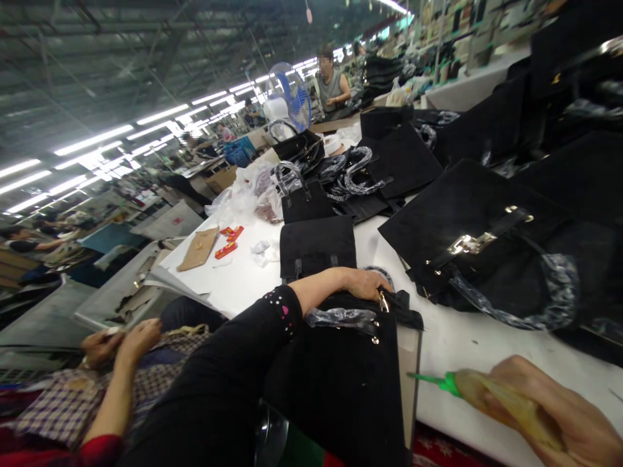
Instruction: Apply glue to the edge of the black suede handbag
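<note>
A black handbag [341, 383] lies in front of me on the white table, with a plastic-wrapped handle [341, 317] and gold-coloured fittings. My left hand [367, 283], at the end of a black sleeve, is closed on the bag's upper edge beside a gold-coloured clasp [383, 301]; its fingertips are partly hidden. To the right, my right hand [559, 408] is wrapped round a yellowish squeeze bottle [487, 391] with a green nozzle. The nozzle points left at a pale board-like edge [409, 376] along the bag's side, and I cannot tell whether they touch.
More black bags [487, 227] with wrapped handles are piled right and ahead. Small red boxes [228, 242], a brown piece [198, 249] and clear plastic bags [253, 191] lie farther left. A co-worker's hands [121, 344] are at lower left. A blue fan [294, 97] stands beyond.
</note>
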`<state>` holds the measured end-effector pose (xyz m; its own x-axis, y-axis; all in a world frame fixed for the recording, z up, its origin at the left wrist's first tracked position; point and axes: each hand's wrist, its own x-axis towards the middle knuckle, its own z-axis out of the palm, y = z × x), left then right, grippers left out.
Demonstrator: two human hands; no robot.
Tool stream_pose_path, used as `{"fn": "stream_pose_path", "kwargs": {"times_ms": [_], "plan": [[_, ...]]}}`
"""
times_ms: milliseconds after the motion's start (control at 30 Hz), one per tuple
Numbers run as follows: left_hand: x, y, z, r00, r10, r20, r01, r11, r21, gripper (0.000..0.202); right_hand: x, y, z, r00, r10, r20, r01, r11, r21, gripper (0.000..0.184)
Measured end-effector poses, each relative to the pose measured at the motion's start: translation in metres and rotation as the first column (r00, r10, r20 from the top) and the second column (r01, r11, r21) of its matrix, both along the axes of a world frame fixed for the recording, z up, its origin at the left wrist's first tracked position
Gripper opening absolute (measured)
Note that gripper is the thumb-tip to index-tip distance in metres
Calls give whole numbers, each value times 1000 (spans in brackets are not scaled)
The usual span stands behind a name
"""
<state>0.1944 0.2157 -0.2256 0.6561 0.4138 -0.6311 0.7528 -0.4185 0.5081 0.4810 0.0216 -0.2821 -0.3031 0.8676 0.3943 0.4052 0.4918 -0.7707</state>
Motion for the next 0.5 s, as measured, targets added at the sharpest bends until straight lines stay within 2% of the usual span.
{"fn": "stream_pose_path", "kwargs": {"times_ms": [67,133,267,300,400,433,500], "plan": [[0,-1,1,1000,-2,5,2,1000,1,20,2,-2,-6,999,-35,27,34,999,39,15],[0,-1,2,1000,-7,12,7,1000,3,19,5,-3,-10,998,-19,55,17,999,40,14],[0,-2,1,1000,-14,20,14,1000,9,22,7,-5,-13,986,167,27,-163,981,-100,25],[0,-2,1,1000,-16,22,16,1000,9,23,7,-6,-13,987,156,29,-152,982,-108,26],[-1,-1,-1,999,-22,30,21,1000,6,23,8,-7,-18,998,22,51,-19,998,-53,20],[-2,0,-2,999,-24,34,24,1000,3,23,9,-8,-20,999,19,49,-16,998,-53,19],[-2,1,-3,999,-30,41,30,1000,-1,22,10,-13,-24,993,113,22,-110,988,-107,22]]}}
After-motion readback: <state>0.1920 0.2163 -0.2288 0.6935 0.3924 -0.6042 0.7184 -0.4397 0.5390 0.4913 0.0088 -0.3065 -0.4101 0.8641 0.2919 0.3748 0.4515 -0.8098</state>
